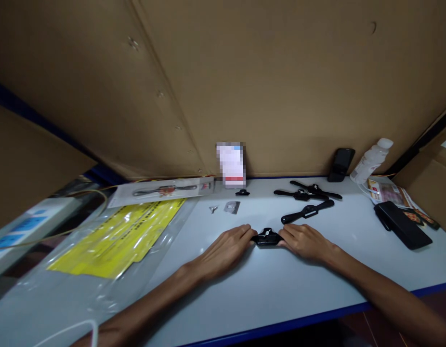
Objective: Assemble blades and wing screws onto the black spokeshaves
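Note:
Both hands grip a black spokeshave [267,237] just above the white tabletop, one on each handle. My left hand [232,246] is closed around its left handle, and my right hand [304,242] is wrapped around the right one. A silvery screw shows in the middle of its body. Beyond my right hand lie a black spokeshave body [309,210] with an open slot and two more spokeshaves [300,194] overlapping each other. Past my left hand are a small silver wing-shaped screw [213,209], a clear packet [231,207] and a small black cap piece [242,192].
On the left, clear plastic bags with yellow print [125,236] lie beside a packaged spokeshave [165,191]. A blurred-out screen [232,166] leans on the cardboard wall [281,96]. At the right stand a dark phone [341,164] and a bottle [371,161], near a black case [402,225].

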Demonstrator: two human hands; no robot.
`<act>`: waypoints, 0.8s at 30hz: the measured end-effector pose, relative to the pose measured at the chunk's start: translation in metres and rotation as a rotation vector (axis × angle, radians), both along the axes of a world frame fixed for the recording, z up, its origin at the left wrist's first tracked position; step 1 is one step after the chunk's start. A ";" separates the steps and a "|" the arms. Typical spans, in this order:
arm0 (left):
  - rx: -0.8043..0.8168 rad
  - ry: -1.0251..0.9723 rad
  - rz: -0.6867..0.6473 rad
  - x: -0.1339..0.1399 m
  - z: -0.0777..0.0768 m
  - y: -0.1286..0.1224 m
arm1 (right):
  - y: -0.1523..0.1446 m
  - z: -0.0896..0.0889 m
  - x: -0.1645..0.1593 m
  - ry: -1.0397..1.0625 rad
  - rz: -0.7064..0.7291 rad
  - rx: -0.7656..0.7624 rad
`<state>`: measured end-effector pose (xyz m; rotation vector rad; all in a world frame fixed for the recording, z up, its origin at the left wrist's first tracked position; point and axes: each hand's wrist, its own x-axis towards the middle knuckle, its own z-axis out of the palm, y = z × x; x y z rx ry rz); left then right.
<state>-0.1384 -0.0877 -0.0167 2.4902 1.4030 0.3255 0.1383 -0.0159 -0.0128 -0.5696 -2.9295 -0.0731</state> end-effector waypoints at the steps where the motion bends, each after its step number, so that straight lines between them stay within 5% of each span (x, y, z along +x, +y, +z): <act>1: 0.004 0.000 0.001 0.000 0.000 0.000 | 0.000 -0.001 0.000 -0.003 0.001 -0.002; 12: 0.029 0.007 -0.017 0.000 0.000 0.000 | 0.000 -0.005 -0.002 -0.020 -0.013 -0.024; 24: 0.036 0.109 -0.031 0.005 0.005 -0.006 | -0.003 0.026 -0.005 -0.062 -0.141 -0.266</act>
